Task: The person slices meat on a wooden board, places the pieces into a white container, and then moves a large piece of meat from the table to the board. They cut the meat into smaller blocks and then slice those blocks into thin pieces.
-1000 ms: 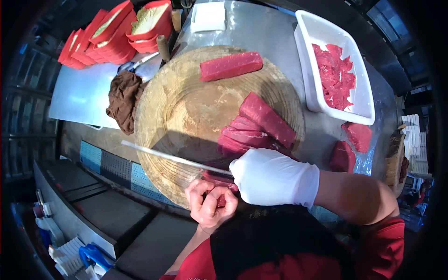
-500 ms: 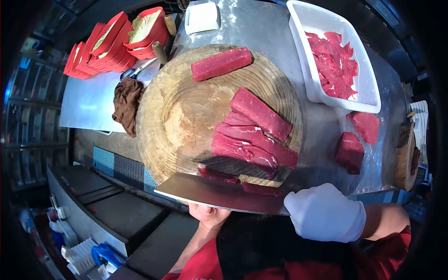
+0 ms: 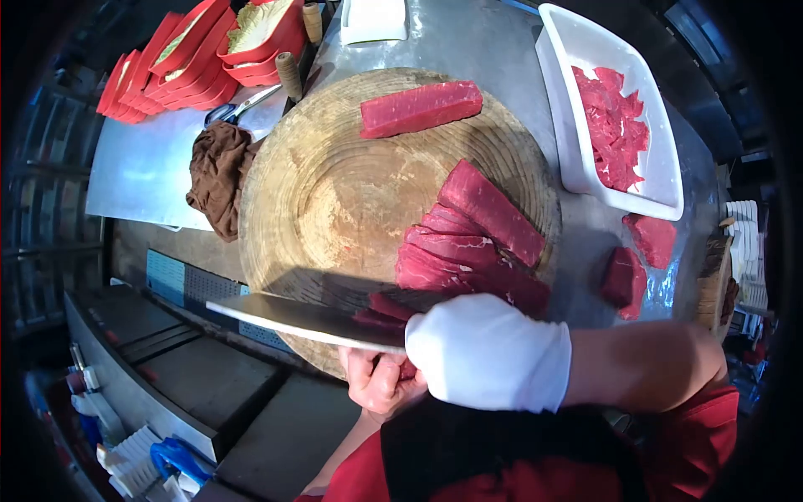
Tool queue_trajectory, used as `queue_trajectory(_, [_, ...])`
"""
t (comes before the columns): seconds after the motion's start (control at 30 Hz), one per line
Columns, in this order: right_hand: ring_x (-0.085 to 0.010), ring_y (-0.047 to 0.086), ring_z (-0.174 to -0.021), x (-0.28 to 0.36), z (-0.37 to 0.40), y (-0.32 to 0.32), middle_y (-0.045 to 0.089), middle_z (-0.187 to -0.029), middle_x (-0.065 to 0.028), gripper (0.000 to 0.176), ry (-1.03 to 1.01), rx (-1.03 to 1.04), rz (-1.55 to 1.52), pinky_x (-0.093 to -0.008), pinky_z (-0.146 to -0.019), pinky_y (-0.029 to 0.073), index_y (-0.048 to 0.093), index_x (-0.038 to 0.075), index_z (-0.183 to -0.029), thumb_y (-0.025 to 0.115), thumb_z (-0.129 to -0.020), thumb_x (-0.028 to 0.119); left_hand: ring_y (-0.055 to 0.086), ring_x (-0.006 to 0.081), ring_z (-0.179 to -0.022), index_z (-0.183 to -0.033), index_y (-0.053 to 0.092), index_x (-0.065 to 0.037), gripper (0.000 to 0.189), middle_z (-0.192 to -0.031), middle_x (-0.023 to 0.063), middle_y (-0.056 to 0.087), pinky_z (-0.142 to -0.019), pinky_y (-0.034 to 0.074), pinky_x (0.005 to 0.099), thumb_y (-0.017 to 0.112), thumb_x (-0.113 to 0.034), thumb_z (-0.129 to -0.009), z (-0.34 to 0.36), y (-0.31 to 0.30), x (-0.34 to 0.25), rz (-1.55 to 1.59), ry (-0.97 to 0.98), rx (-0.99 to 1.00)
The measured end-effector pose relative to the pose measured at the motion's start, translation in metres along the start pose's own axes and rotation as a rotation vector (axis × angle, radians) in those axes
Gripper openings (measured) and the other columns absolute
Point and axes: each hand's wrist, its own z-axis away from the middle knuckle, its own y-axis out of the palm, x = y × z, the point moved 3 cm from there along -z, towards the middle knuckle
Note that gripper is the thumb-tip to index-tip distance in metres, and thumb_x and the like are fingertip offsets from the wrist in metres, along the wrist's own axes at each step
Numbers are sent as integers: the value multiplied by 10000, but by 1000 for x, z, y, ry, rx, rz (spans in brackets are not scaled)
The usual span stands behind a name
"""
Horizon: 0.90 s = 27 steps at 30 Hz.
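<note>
My right hand (image 3: 481,356), in a white glove, grips a broad cleaver (image 3: 309,320) by its hidden handle. The blade crosses the near edge of a round wooden chopping block (image 3: 351,201). Just below the blade, my bare left hand (image 3: 378,381) has its fingers curled against a piece of raw red meat, mostly hidden by the blade and glove. Dark red meat slices (image 3: 389,308) lie along the blade's far side. Beyond them rest overlapping cut slabs (image 3: 452,255), a thick meat strip (image 3: 493,213) and a separate meat block (image 3: 422,109).
A white tub (image 3: 577,159) of sliced meat stands at the right, with two meat chunks (image 3: 623,276) near it. At left are a brown cloth (image 3: 219,180), scissors (image 3: 242,107) and stacked red trays (image 3: 192,79) with leaves. A white dish (image 3: 374,18) sits at the back.
My right hand and the cleaver have moved left across the block's near edge. More of my left hand now shows, its fingers curled below the blade. The whole view has shifted slightly.
</note>
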Motion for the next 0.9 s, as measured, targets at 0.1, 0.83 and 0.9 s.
queue_trajectory(0.1, [-376,666,-648,-13,-1,-9,640,-690,-189,136,-117,-29,38,-455,-597,529,643,7,-742,649,-752,143,570,274,-811,-746,690,-94,175,-849,64,537,-731,494,382,746,-27,-595,-6,-5,-8,-46,-21,38])
queue_trajectory(0.83, [-239,611,-507,-1,104,-12,549,-609,-73,69,62,158,305,-369,-434,482,565,47,-784,590,-764,108,670,273,-750,-806,687,-97,199,-840,78,684,-706,530,361,806,-192,-678,26,-7,-3,-148,-16,-10])
queue_trajectory(0.9, [-239,623,-528,1,88,-12,561,-627,-83,70,104,170,253,-366,-450,491,572,45,-774,592,-762,111,674,263,-760,-823,697,-87,200,-859,80,688,-708,534,358,802,-180,-680,47,-10,7,-193,-4,-98])
